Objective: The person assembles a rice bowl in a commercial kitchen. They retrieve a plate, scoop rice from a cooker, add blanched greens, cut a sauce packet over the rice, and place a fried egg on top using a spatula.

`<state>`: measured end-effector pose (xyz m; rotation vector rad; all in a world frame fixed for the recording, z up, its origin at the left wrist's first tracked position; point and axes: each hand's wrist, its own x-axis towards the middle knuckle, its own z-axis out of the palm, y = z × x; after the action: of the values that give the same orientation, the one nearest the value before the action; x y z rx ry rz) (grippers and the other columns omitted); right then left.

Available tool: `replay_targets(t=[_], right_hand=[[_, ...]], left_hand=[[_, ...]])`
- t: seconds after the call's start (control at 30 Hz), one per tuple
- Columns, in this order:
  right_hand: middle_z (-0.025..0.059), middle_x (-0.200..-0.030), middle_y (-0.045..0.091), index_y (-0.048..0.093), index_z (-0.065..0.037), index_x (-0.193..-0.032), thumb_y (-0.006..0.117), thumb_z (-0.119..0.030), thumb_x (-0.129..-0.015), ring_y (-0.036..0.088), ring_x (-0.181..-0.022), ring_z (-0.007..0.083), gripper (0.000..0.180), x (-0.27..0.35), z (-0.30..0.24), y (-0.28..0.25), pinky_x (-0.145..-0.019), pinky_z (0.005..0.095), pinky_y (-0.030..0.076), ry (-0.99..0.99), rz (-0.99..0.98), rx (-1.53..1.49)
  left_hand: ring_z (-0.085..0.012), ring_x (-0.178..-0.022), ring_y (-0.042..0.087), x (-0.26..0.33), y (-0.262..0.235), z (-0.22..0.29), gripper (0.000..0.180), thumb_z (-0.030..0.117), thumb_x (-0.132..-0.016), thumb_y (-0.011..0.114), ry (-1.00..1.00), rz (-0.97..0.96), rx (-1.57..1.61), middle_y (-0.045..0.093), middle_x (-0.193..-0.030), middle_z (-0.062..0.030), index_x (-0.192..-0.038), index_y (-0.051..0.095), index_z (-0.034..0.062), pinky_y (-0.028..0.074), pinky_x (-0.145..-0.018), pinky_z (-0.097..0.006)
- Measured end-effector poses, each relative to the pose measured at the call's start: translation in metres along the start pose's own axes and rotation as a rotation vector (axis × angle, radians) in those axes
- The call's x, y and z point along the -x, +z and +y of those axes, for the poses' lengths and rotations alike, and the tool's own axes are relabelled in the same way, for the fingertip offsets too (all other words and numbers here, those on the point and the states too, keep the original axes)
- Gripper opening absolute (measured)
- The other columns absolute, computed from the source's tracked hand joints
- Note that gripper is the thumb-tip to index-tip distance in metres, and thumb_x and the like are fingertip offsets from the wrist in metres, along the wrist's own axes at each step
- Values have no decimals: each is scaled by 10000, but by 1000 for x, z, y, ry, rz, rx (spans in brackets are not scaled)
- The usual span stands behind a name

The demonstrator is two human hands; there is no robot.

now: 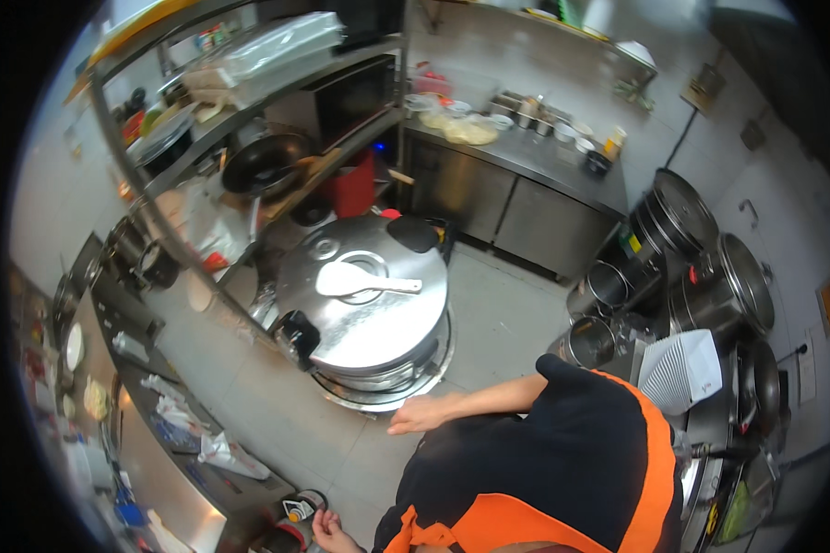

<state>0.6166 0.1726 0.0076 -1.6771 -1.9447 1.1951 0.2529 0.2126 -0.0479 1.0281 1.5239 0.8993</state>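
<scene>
Below the cooker, my right hand hangs with its fingers stretched loosely and nothing in them. It is near the cooker's round base rim but looks apart from it. At the lower edge my left hand has its fingers half bent and slightly apart, with nothing visible in them. Beside it is a dark-rimmed container with a label; I cannot tell whether they touch. The large round cooker has a shiny metal lid and black side handles. A white rice paddle lies flat on that lid.
A metal rack with a wok stands behind at the left. Along the back wall runs a steel counter bearing bowls. Stacked pots and white nested trays are at the right. A cluttered bench borders the left.
</scene>
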Motion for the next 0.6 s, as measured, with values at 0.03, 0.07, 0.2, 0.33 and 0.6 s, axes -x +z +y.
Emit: replay_targets(t=[0.03, 0.07, 0.2, 0.33, 0.6], right_hand=[[203, -760, 611, 628, -14, -846, 406, -497, -964, 590, -768, 392, 544, 15, 14, -4, -696, 470, 460, -7, 73, -5], [200, -782, 617, 632, -17, -864, 408, -495, -963, 594, -789, 388, 537, 31, 32, -9, -710, 468, 462, -28, 53, -35], [190, -869, 644, 649, -31, -932, 416, -487, -958, 609, -873, 376, 512, 99, 106, -35, -769, 460, 472, 202, 53, -3], [179, -948, 665, 663, -44, -998, 426, -471, -955, 619, -946, 364, 490, 173, 184, -84, -823, 451, 480, 376, 85, 31], [159, -989, 682, 657, -88, -1085, 527, -443, -895, 627, -960, 358, 423, 319, 309, -183, -827, 449, 487, 637, 387, -31]], left_hand=[[-206, -943, 614, -2, 12, 11, 310, -15, -896, 512, 55, -19, 1, 627, -1068, -146, -1203, 539, -50, 495, -823, -301], [-206, -944, 613, -4, 24, 24, 308, -15, -898, 512, 106, -36, 9, 626, -1068, -148, -1202, 538, -53, 494, -830, -302], [-206, -948, 609, 5, 105, 87, 299, -14, -905, 510, 311, -129, 55, 624, -1069, -153, -1198, 537, -67, 491, -857, -308], [-193, -953, 606, 34, 240, 158, 276, -22, -915, 500, 475, -270, 68, 630, -1057, -150, -1180, 547, -81, 482, -882, -307], [-193, -1023, 619, 138, 617, 296, 277, -12, -912, 508, 826, -899, 157, 655, -1082, -114, -1173, 602, -9, 468, -913, -304]])
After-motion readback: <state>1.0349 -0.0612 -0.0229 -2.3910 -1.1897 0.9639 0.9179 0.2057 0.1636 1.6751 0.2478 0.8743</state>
